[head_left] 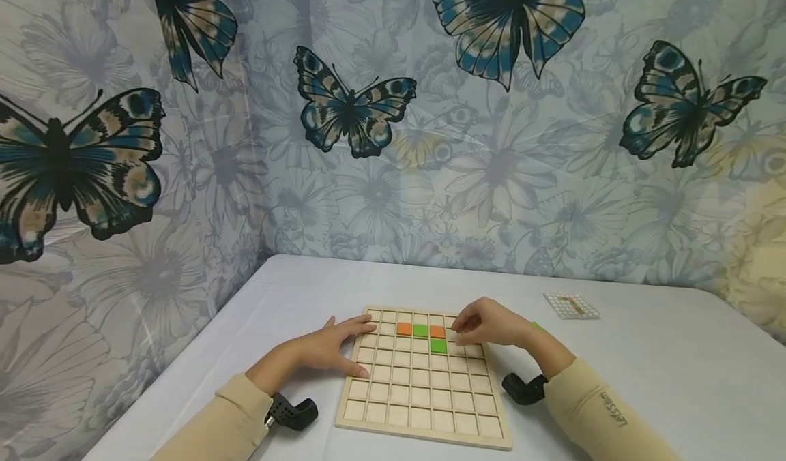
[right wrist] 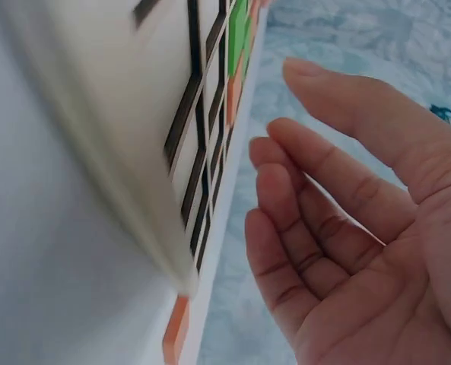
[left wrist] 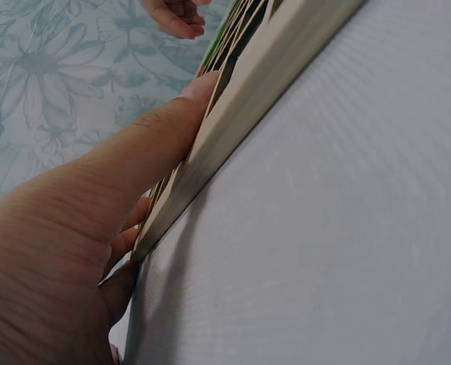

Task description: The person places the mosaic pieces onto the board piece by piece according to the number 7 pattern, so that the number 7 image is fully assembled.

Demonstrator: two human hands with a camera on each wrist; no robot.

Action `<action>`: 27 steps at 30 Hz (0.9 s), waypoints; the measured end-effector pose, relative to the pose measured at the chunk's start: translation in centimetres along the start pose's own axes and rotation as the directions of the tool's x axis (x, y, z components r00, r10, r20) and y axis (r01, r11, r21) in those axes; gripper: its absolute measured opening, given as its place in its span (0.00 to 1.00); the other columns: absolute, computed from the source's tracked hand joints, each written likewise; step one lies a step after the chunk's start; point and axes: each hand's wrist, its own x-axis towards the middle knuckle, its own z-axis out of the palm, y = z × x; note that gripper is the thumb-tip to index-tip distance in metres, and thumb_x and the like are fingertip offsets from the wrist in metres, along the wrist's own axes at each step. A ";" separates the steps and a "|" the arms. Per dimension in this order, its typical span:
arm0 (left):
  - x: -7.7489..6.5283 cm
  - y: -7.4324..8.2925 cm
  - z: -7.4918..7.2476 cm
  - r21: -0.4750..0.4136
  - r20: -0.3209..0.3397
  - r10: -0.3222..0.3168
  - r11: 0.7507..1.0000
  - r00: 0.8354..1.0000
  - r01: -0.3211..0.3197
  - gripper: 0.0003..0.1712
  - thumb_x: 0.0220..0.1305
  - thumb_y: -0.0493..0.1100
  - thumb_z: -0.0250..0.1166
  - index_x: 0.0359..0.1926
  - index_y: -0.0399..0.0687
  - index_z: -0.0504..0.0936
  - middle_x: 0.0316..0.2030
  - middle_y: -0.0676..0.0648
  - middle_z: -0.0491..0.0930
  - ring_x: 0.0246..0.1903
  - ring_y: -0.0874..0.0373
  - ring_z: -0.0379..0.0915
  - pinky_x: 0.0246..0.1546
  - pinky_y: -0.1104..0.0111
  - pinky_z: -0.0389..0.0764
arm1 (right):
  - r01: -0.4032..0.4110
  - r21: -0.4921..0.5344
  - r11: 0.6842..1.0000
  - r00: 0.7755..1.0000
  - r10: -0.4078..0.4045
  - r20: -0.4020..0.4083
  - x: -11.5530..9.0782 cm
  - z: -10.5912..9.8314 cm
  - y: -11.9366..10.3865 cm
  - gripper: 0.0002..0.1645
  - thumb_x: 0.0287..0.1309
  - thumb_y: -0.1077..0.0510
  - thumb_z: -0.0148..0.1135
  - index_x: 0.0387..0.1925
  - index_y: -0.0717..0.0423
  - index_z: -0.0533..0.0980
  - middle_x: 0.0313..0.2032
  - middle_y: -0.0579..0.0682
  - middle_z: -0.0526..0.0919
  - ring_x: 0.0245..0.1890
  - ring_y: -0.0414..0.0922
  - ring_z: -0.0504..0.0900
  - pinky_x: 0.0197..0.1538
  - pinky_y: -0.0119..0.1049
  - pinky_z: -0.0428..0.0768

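A wooden grid board (head_left: pixel 424 435) lies flat on the white table. Two orange tiles (head_left: pixel 404 329) have a green tile (head_left: pixel 420 330) between them in one row near its far side. Another green tile (head_left: pixel 439 346) sits just nearer than the right-hand orange one. My left hand (head_left: pixel 328 346) rests at the board's left edge, its fingers spread and its thumb (left wrist: pixel 198 90) on the rim. Over the far right part of the board hovers my right hand (head_left: pixel 491 323), fingers loosely bent. In the right wrist view its thumb (right wrist: pixel 339 95) stands apart from the fingers, with nothing held.
At the table's far right lies a small grid card (head_left: pixel 572 306) with a brownish figure. An orange tile (right wrist: pixel 176 331) lies beyond the board's edge in the right wrist view. Something green (head_left: pixel 537 325) shows partly behind my right wrist. Butterfly-patterned cloth (head_left: pixel 381 209) hangs behind the table.
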 end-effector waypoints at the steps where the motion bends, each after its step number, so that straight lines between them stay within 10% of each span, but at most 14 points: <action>1: 0.0 0.0 0.0 0.000 0.000 -0.001 1.000 1.000 0.001 0.51 0.47 0.61 0.71 0.69 0.55 0.59 0.73 0.48 0.46 0.73 0.47 0.40 0.70 0.44 0.26 | -0.008 0.002 1.000 1.000 0.008 -0.001 -0.2 -0.1 0.1 0.13 0.50 0.57 0.68 0.37 0.62 0.82 0.37 0.53 0.84 0.34 0.38 0.79 0.36 0.27 0.80; 27: -0.2 0.2 0.0 0.003 0.002 0.011 1.000 1.000 -0.012 0.50 0.48 0.60 0.70 0.69 0.54 0.59 0.73 0.47 0.46 0.73 0.47 0.39 0.69 0.43 0.27 | -0.154 0.003 0.988 0.981 0.154 -0.118 -6.6 -3.0 3.4 0.19 0.50 0.53 0.68 0.42 0.61 0.81 0.42 0.54 0.83 0.41 0.45 0.79 0.40 0.26 0.79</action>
